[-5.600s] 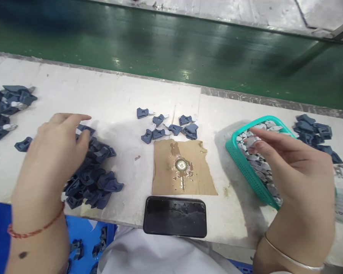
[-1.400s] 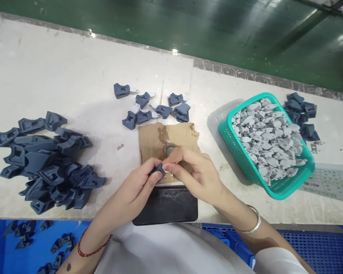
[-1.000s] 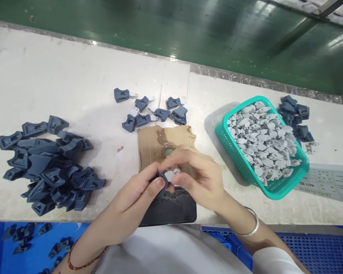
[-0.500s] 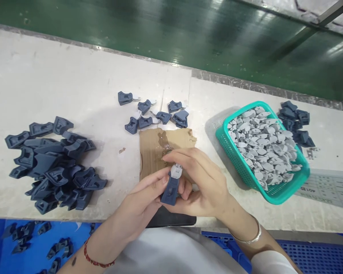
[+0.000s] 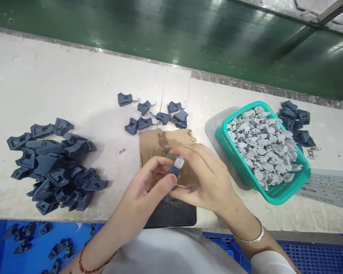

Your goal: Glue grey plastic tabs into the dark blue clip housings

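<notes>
Between my two hands is a dark blue plastic part [image 5: 175,171] with a light grey plastic piece [image 5: 179,162] at its upper end. My left hand [image 5: 145,188] pinches the blue part between thumb and fingers. From the other side, my right hand [image 5: 210,177] grips it, fingertips by the grey piece and thumb below. Both hands hide much of the part. Beneath them lie a stained piece of cardboard [image 5: 148,142] and a flat black object [image 5: 177,215] at the table edge. Several blue parts with grey pieces attached [image 5: 145,122] lie beyond the cardboard.
On the left is a heap of dark blue parts [image 5: 50,160]. A green basket [image 5: 231,152] full of light grey pieces [image 5: 263,142] stands on the right, with more blue parts [image 5: 295,118] behind it and a printed sheet [image 5: 328,186] beside it. Blue bins [image 5: 82,238] sit below the table edge.
The held part has tilted and turned, its upper end moving slightly up and right. My left fingers have shifted around it, and its lower end is now mostly covered.
</notes>
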### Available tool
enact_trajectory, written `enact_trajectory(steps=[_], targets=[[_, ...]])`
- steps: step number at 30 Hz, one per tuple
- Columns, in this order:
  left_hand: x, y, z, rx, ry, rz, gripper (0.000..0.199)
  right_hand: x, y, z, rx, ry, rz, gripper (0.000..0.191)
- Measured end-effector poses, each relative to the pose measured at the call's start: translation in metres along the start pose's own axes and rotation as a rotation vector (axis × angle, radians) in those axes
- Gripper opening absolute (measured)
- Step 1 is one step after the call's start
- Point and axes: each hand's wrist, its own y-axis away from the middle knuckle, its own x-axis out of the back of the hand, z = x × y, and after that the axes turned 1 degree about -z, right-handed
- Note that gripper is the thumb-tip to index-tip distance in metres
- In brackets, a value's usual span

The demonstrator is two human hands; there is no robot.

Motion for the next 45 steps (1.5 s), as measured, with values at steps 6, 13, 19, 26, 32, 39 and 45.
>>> enact_trajectory(steps=[6,13,19,26,32,39,45], targets=[[0.007,0.004,-0.012,0.039,0.044,0.042,0.030,0.000,-0.001,0.001,-0.006,0.002,-0.043,0.045],[0.004,0.003,-0.011,0.111,0.264,-0.167,0.035,-0.001,0.000,0.003,0.048,-0.066,0.012,0.047],[0.004,-0.002,-0.013,0.139,0.372,-0.161,0.033,-0.003,0.003,0.003,0.075,-0.017,0.047,0.039],[0.001,-0.006,-0.016,0.081,0.451,-0.213,0.032,-0.006,0.004,0.005,0.082,0.030,0.048,0.040],[0.002,-0.003,-0.009,0.024,0.135,-0.023,0.033,0.001,-0.001,0.005,0.006,-0.013,-0.093,0.056],[0.040,-0.023,0.018,-0.275,-0.562,0.369,0.021,0.052,0.008,0.041,-0.480,0.187,0.239,0.017],[0.054,-0.037,0.029,-0.303,-0.840,0.528,0.057,0.073,0.030,0.075,-0.801,0.393,-0.142,0.030]])
